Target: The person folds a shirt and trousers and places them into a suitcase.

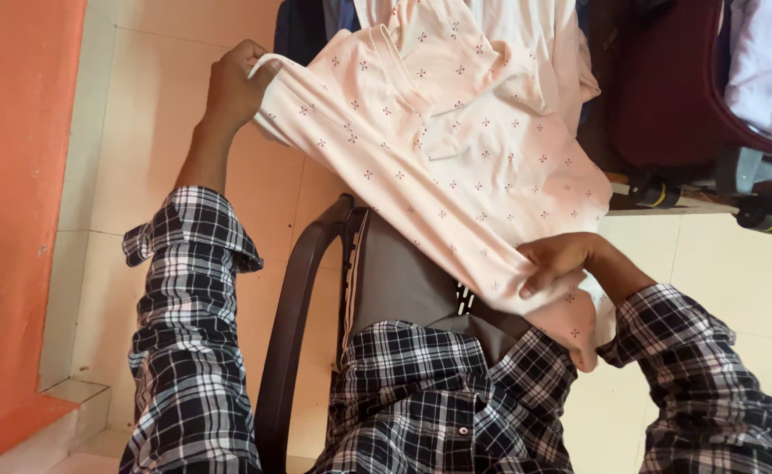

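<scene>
A pale pink garment with a small dotted print is stretched out in front of me. My left hand grips its edge at the upper left, arm raised and extended. My right hand pinches the lower part of the same garment near my waist. Below the cloth stands a dark brown plastic chair with grey fabric draped over its back. I wear a black-and-white checked shirt with rolled sleeves.
An orange wall runs down the left side with a step at its foot. Cream floor tiles lie beneath. At the upper right sits a maroon suitcase with wheels, and other clothes are piled behind the pink garment.
</scene>
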